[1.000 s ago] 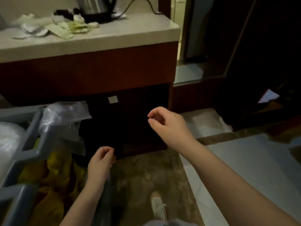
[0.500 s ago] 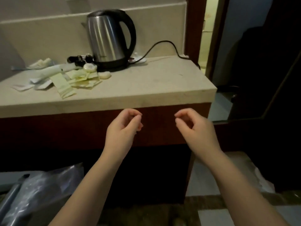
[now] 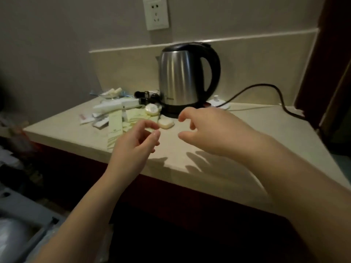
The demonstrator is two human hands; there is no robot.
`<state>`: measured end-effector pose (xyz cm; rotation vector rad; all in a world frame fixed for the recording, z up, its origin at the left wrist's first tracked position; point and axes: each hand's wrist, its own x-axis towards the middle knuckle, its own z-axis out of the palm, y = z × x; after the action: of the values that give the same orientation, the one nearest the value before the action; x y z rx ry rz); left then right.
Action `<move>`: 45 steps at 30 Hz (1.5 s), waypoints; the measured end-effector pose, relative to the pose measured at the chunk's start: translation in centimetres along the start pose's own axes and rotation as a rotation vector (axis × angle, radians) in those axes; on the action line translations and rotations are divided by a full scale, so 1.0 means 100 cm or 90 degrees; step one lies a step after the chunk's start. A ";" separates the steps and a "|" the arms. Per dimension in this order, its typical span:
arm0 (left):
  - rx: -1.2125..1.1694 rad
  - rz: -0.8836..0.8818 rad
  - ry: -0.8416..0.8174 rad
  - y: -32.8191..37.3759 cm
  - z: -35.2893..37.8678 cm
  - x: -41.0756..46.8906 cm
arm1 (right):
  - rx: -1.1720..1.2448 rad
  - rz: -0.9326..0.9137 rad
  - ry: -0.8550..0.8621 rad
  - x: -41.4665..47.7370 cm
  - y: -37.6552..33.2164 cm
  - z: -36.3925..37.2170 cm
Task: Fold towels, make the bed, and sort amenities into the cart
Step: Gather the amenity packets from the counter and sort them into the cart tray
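Observation:
A heap of amenities lies on the beige countertop (image 3: 209, 168): pale green sachets (image 3: 115, 126), white tubes (image 3: 115, 106), a round wrapped soap (image 3: 152, 109), a small square soap (image 3: 166, 123) and small dark bottles (image 3: 146, 96). My left hand (image 3: 136, 147) hovers over the counter's front just short of the sachets, fingers loosely curled and holding nothing. My right hand (image 3: 212, 130) hangs over the counter just right of the square soap, fingers spread and bent, empty. The grey cart (image 3: 24, 224) shows at the bottom left.
A steel kettle (image 3: 182, 80) with a black handle stands behind the amenities on its base. Its black cord (image 3: 266, 92) runs right along the counter. A wall socket (image 3: 155, 13) sits above. A dark wooden door frame (image 3: 332, 54) borders the right.
The view has lifted from the floor and cart up to the countertop. Both hands rose and reached forward over the counter towards the amenities; the right hand's fingers spread apart.

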<state>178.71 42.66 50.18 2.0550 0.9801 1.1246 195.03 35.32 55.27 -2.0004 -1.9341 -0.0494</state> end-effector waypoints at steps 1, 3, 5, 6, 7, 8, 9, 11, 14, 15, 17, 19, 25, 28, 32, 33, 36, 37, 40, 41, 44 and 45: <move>0.035 -0.004 -0.006 -0.006 -0.013 0.009 | -0.010 -0.008 -0.028 0.010 -0.001 -0.005; 0.097 -0.008 -0.012 -0.019 -0.037 0.027 | -0.011 -0.017 -0.049 0.030 -0.003 -0.010; 0.157 -0.004 -0.007 -0.035 -0.055 0.042 | 0.006 -0.014 -0.051 0.051 -0.006 -0.004; 0.182 0.004 -0.003 -0.043 -0.062 0.049 | 0.017 -0.006 -0.061 0.062 -0.008 0.002; 0.206 0.013 0.000 -0.051 -0.068 0.056 | 0.027 0.010 -0.081 0.073 -0.010 0.009; 0.230 0.020 -0.001 -0.057 -0.074 0.064 | 0.032 0.032 -0.107 0.084 -0.013 0.016; 0.254 0.021 -0.006 -0.064 -0.080 0.072 | 0.032 0.056 -0.131 0.096 -0.017 0.023; 0.303 0.012 -0.037 -0.078 -0.093 0.089 | 0.035 0.099 -0.152 0.119 -0.024 0.036; 0.368 -0.019 -0.131 -0.099 -0.104 0.112 | 0.053 0.150 -0.144 0.143 -0.038 0.055; 0.380 -0.032 -0.172 -0.105 -0.106 0.117 | 0.055 0.163 -0.140 0.148 -0.044 0.061; 0.404 -0.040 -0.242 -0.116 -0.103 0.124 | 0.034 0.197 -0.131 0.156 -0.055 0.074; 0.442 -0.017 -0.272 -0.126 -0.098 0.126 | -0.010 0.249 -0.129 0.163 -0.065 0.087; 0.379 0.010 -0.285 -0.133 -0.083 0.132 | 0.026 0.357 -0.125 0.180 -0.077 0.104; 0.334 0.000 -0.278 -0.138 -0.081 0.134 | 0.055 0.424 -0.102 0.188 -0.076 0.104; 0.309 0.005 -0.265 -0.137 -0.077 0.135 | 0.044 0.478 -0.065 0.201 -0.076 0.107; 0.307 0.004 -0.264 -0.136 -0.075 0.134 | 0.054 0.483 -0.057 0.203 -0.076 0.108; 0.271 0.000 -0.264 -0.132 -0.072 0.132 | 0.070 0.473 -0.039 0.203 -0.074 0.108; 0.252 -0.001 -0.258 -0.131 -0.070 0.131 | 0.073 0.464 -0.032 0.203 -0.073 0.107; 0.212 -0.020 -0.243 -0.127 -0.064 0.129 | 0.084 0.431 -0.022 0.200 -0.073 0.106; 0.205 -0.023 -0.236 -0.125 -0.061 0.129 | 0.093 0.422 -0.015 0.199 -0.072 0.107; 0.092 -0.059 -0.176 -0.117 -0.062 0.132 | 0.123 0.404 -0.011 0.195 -0.070 0.108; 0.019 -0.093 -0.152 -0.115 -0.066 0.135 | 0.133 0.397 -0.023 0.194 -0.069 0.107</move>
<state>174.31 61.07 50.22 2.0476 1.0115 0.7748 187.19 56.87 52.08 -2.3624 -1.1941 0.3308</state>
